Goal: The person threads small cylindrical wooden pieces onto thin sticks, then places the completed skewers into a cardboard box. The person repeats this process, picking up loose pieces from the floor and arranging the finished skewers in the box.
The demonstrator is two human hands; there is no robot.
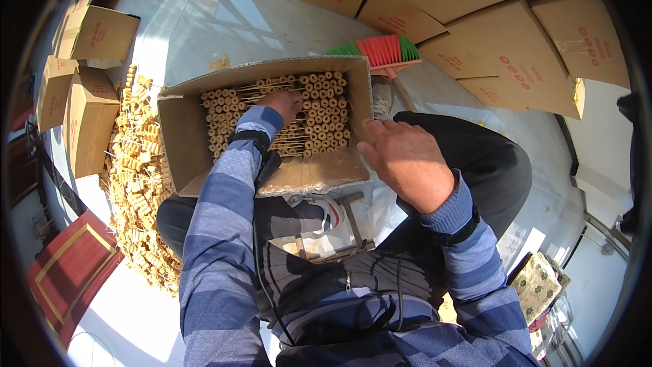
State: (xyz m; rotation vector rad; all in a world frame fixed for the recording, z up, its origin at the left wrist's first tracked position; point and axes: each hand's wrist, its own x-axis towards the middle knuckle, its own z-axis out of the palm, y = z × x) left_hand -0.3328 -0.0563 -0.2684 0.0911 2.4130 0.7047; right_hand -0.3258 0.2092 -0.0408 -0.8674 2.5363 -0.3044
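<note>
While the left hand [284, 104] is inside, an open cardboard box [183, 132] holds skewered tan rings [326, 112].
Left hand: over bare sticks [288, 144] between two stacks of rings, fingers curled, hold cannot be told. Right hand [411, 162]: just beside the box's right wall, loosely open, nothing seen in it. Loose heap of skewers [139, 183]: left of the box.

Through my head view I see tan, ring-shaped skewered pieces [327, 122] packed in left and right blocks, bare sticks between them, inside an open brown cardboard box [183, 144].
</note>
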